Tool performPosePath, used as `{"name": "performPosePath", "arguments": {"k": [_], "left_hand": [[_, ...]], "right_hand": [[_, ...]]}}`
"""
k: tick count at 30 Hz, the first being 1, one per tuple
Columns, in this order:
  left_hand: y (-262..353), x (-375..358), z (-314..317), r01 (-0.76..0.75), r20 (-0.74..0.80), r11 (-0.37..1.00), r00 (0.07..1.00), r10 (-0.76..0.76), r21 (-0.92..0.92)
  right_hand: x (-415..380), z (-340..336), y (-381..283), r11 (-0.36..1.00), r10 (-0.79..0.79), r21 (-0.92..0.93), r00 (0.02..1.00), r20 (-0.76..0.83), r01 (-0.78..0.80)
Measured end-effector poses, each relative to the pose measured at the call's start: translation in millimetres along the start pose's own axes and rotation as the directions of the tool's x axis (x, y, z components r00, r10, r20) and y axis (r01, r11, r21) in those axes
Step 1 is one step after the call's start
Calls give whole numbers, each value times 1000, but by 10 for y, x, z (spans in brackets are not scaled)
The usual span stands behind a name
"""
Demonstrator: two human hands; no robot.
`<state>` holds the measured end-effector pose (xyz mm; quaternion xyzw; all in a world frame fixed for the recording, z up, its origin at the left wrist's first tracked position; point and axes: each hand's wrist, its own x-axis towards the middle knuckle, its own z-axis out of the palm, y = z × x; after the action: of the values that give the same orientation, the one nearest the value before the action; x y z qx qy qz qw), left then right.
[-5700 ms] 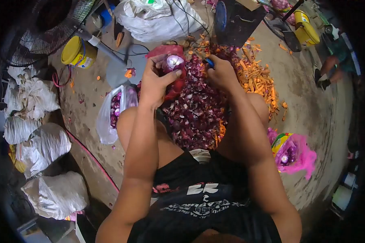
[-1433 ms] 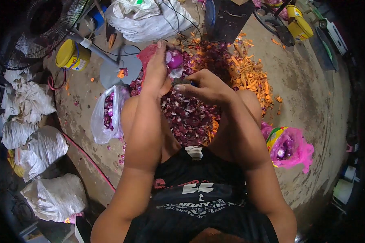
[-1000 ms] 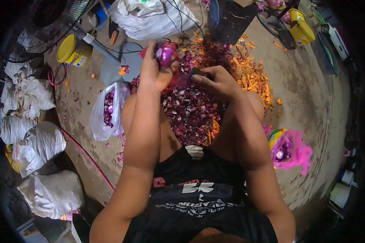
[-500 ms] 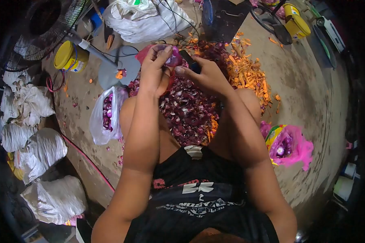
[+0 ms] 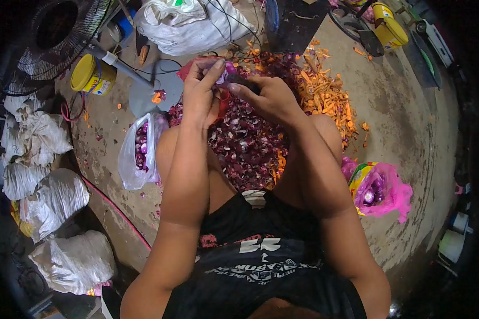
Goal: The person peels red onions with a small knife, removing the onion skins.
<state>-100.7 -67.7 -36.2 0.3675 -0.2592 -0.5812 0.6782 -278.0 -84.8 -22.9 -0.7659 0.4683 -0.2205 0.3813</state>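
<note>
— While the left hand is raised over the knees, what is it clamped on?

— Its fingers are closed round a small purple onion, thumb and forefinger pinching it at about twelve o'clock from the person's lap.

— And the right hand?

— Curled tight on a dark knife (only a short stretch of it shows), which touches the onion from the three o'clock side. Both hands meet at the onion.

— What lies under them?

— A heap of purple onion skins on the floor between the knees, with orange carrot peelings at two o'clock from it.

— Anything beside the legs?

— At nine o'clock, a clear plastic bag with onions in it; at four o'clock, a pink bag, also with onions showing. A yellow tub stands at ten o'clock, near a fan's stand.
</note>
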Motion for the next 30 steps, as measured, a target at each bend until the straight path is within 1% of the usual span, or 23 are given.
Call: {"name": "performPosePath", "arguments": {"k": [2, 5, 8, 10, 11, 14, 17, 19, 20, 23, 26, 29, 30], "left_hand": [[3, 6, -13, 15, -21, 1000, 1000, -15, -11], [12, 28, 0, 23, -71, 999, 997, -25, -33], [47, 34, -27, 62, -98, 998, 993, -65, -34], [69, 45, -53, 87, -128, 996, 988, -88, -14], [71, 45, -53, 77, -115, 996, 990, -80, -33], [68, 51, -53, 63, -91, 996, 993, -70, -69], [65, 70, -71, 77, -92, 994, 992, -83, -71], [71, 55, -60, 92, -89, 993, 991, -99, -79], [59, 41, -39, 98, -90, 992, 990, -105, -82], [69, 0, 49, 112, -72, 990, 990, -118, -91], [23, 15, 27, 139, -10, 984, 990, -141, -110], [-11, 16, -3, 176, 46, 975, 984, -171, -133], [-20, 21, -19, 192, 49, 973, 981, -187, -130]], "right_hand": [[-5, 4, 11, 996, -5, -91, 998, 57, 10], [-66, 2, -65, 981, -99, -161, 992, 74, 110], [-66, 73, 32, 970, -153, -168, 977, 149, 177], [-89, 17, -50, 954, -79, -264, 969, 235, 141], [-95, -16, -91, 941, -38, -313, 961, 273, 126], [-88, -106, -97, 957, -7, -275, 951, 308, 96], [-81, -91, 55, 980, -177, -68, 975, 136, 187], [-52, -68, 66, 972, -182, 169, 980, 86, 165], [-40, -57, 69, 946, -178, 285, 982, 59, 154], [11, 0, 72, 936, -203, 274, 974, -96, 222], [56, 73, 112, 931, -175, 302, 976, -127, 206], [94, 99, 151, 928, -195, 302, 974, -112, 220], [89, 93, 144, 940, -177, 281, 981, -81, 193]]}}
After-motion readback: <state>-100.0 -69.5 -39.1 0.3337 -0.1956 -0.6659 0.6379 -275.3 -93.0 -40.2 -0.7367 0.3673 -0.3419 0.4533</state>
